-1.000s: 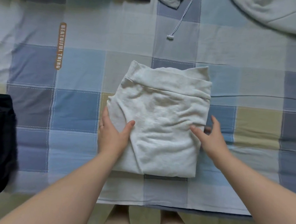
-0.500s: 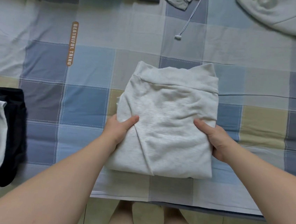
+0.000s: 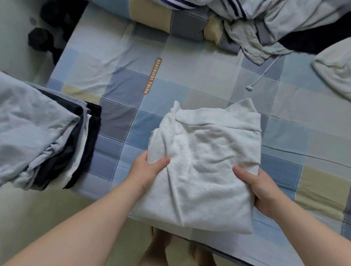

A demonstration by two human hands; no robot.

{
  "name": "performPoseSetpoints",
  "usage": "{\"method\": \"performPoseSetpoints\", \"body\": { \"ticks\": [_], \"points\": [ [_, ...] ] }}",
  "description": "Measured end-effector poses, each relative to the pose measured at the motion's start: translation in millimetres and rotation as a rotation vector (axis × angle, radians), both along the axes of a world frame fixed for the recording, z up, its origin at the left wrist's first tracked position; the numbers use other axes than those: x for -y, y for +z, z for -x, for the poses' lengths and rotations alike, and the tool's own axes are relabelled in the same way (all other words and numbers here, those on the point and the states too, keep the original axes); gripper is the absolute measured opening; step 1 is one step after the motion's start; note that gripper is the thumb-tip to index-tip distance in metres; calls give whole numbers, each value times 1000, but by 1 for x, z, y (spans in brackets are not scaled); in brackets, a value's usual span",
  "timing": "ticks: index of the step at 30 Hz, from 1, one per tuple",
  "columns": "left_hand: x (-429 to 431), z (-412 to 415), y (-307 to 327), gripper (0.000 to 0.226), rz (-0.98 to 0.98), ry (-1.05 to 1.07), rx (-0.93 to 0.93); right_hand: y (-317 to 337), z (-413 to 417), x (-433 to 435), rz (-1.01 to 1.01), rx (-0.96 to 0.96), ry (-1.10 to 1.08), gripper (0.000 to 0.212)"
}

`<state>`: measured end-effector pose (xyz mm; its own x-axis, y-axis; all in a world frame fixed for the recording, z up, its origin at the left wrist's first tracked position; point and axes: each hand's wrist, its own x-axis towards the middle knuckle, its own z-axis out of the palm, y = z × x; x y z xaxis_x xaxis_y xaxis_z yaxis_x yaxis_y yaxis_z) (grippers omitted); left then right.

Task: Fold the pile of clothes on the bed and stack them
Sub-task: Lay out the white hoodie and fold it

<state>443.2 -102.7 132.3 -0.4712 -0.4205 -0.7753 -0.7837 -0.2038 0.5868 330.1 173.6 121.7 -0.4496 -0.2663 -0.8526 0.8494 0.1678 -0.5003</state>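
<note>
Both hands have changed their hold in the last second. A moment ago they lay along the sides of the folded grey sweatshirt (image 3: 205, 168), patting it square. Now the left hand (image 3: 149, 169) and the right hand (image 3: 259, 189) each have a thumb on top and fingers tucked underneath, so each grip is clenched on a side edge of the bundle. The sweatshirt sits at the near edge of the bed (image 3: 95, 63), right in front of the person, and its near end looks to be coming up off the sheet (image 3: 288, 144). The person's head has also turned left, bringing the stack (image 3: 29, 130) of folded light and dark clothes far more into sight, by the bed's near left corner. To me that says the folding of this piece is finished and it is about to go onto that stack.

Plenty is left to do: a rumpled heap (image 3: 247, 14) of striped and grey clothes lies at the far side, with a white cord (image 3: 260, 74) trailing from it, and a pale garment (image 3: 349, 75) is spread at the right. The sheet is a patchwork of blue, grey and tan squares with an orange label (image 3: 152, 76). Pale floor (image 3: 13, 18) shows to the left, with some dark lumps (image 3: 39, 38) I cannot make out, and bare feet (image 3: 157, 256) stand below the bed's edge
</note>
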Motion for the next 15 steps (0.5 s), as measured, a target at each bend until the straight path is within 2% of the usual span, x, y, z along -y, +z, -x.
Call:
{"method": "performPoseSetpoints", "body": {
  "ticks": [5,9,11,13,15],
  "points": [
    [64,38,45,30,103,-74,-84,38,25,65,22,-93,-5,65],
    [137,88,73,40,118,-119,-158,66,59,133,21,-188,-26,107],
    [179,111,77,45,124,-156,-176,72,74,173,27,-231,-46,105],
    [223,133,76,47,156,-200,-197,74,87,214,33,-255,-66,88],
    [268,151,74,45,184,-245,-211,68,99,254,32,-256,-93,81]
  ]
}}
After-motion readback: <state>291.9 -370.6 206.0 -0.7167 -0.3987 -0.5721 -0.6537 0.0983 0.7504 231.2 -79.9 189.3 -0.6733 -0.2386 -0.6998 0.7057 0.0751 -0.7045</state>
